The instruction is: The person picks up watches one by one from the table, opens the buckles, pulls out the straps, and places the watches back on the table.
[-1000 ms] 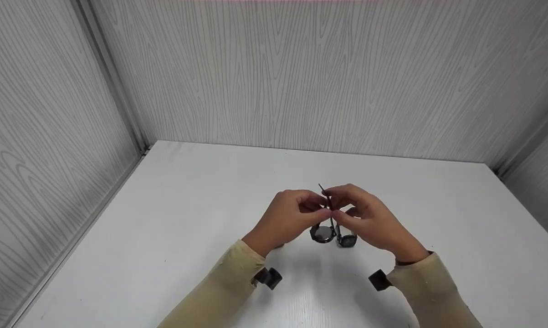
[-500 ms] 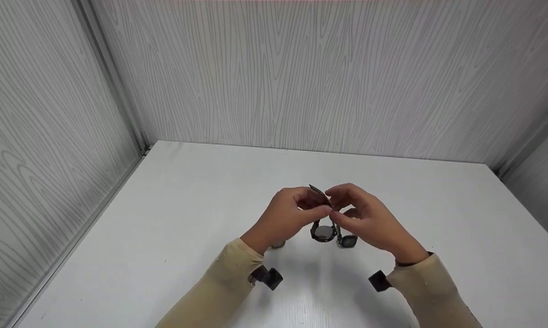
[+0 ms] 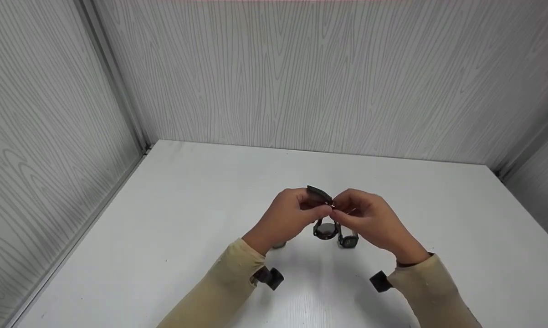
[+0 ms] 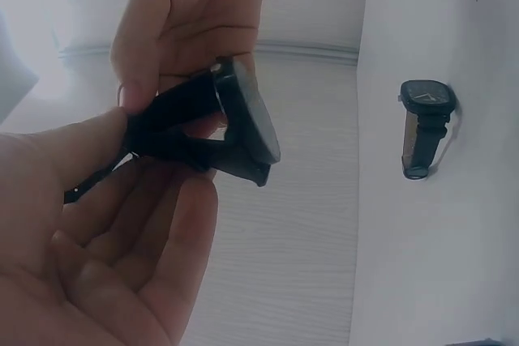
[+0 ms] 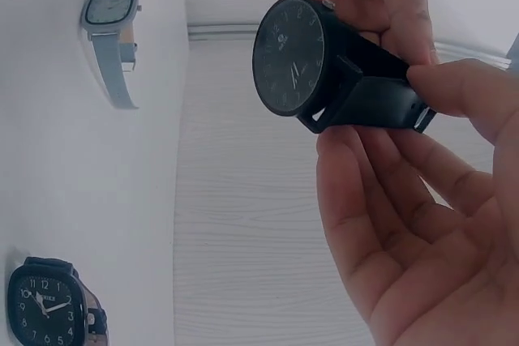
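Note:
A black round-faced wristwatch [image 3: 326, 230] hangs dial-down below both hands, above the table. My left hand [image 3: 286, 213] pinches its strap between thumb and fingers. Meeting it from the other side, my right hand [image 3: 369, 219] pinches the strap too. One strap end [image 3: 318, 194] sticks up over the left fingers. The strap forms a loop, and in the right wrist view the dark dial [image 5: 288, 58] faces the camera. Where the strap ends meet, fingertips partly cover them in both wrist views.
A black square wristwatch [image 3: 348, 241] lies on the white table [image 3: 210, 191] beyond the held one. A pale grey-blue wristwatch [image 5: 112, 7] lies further left, mostly hidden by the left wrist in the head view. Grey wood-grain panels [image 3: 274, 77] enclose the table's back and sides.
The upright strap end has tipped left over my left fingers and turned its broad face into view. My right fingertips have lowered slightly toward the left ones. The hanging dial has shifted slightly.

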Available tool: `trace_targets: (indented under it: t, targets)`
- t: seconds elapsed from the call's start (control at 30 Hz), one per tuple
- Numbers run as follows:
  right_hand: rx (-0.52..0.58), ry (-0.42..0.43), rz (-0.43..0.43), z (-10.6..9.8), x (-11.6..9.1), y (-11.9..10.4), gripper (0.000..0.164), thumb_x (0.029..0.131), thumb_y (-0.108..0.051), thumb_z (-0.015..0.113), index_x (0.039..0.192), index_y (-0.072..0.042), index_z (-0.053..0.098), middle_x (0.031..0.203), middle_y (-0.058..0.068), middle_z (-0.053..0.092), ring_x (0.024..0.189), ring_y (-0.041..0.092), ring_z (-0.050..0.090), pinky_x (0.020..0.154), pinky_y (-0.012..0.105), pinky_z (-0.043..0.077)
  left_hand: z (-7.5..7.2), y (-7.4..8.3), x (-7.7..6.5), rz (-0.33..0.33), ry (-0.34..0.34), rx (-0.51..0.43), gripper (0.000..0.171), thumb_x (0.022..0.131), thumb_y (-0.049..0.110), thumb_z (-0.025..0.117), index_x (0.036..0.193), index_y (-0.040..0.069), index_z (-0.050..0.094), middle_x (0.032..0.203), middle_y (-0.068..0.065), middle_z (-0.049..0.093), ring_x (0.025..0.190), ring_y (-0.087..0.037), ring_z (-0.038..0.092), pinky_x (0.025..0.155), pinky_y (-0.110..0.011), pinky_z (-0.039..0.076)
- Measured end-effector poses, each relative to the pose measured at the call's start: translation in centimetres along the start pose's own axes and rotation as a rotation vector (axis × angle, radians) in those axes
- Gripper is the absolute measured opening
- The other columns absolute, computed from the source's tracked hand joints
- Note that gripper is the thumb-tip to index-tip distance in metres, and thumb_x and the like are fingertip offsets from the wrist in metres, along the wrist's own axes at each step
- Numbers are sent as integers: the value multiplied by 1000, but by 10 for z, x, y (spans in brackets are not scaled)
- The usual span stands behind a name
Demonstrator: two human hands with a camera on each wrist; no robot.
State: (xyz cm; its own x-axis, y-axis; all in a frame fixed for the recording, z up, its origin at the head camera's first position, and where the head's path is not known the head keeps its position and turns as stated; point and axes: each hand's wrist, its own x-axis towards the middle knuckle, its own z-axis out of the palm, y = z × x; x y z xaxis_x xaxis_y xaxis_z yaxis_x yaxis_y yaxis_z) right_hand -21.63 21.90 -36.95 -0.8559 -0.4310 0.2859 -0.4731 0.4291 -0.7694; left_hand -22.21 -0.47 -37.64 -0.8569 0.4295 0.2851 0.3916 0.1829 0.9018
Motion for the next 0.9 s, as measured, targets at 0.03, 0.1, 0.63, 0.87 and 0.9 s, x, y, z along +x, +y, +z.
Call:
trace_targets:
  t: [0.03,0.1,0.63,0.87,0.9]
  targets:
    - [-2,8,-7,0,0,0,9,97,-23,75,102,-16,74,98,1,74,87,17,69,71,26,54,0,1,0,-5,1,-8,20,97,28,75,111,14,77,103,7,76,96,-9,71,87,-30,56]
    - [-7,22,-16,0,0,0,8,97,-22,75,103,-17,75,98,2,74,89,18,70,70,26,55,0,2,0,-9,8,-19,19,96,28,76,109,14,77,102,7,76,95,-9,71,87,-29,56]
    - [-20,4,12,0,1,-2,14,98,-25,74,107,-14,75,95,2,74,82,15,68,63,25,52,-1,1,0,14,46,-3,15,93,30,79,102,17,80,96,9,76,91,-10,72,84,-30,57]
    - [-16,-3,40,0,1,-3,16,97,-28,75,105,-15,77,95,3,75,82,19,68,65,25,52,-3,1,-1,-1,37,3,17,93,29,79,104,16,79,98,9,76,93,-9,71,84,-29,58]
    - [-15,-4,41,0,1,-3,16,97,-29,75,105,-15,77,95,2,75,81,19,68,66,25,51,-3,1,-1,0,36,9,17,93,30,79,104,16,79,98,9,76,93,-9,71,84,-29,58]
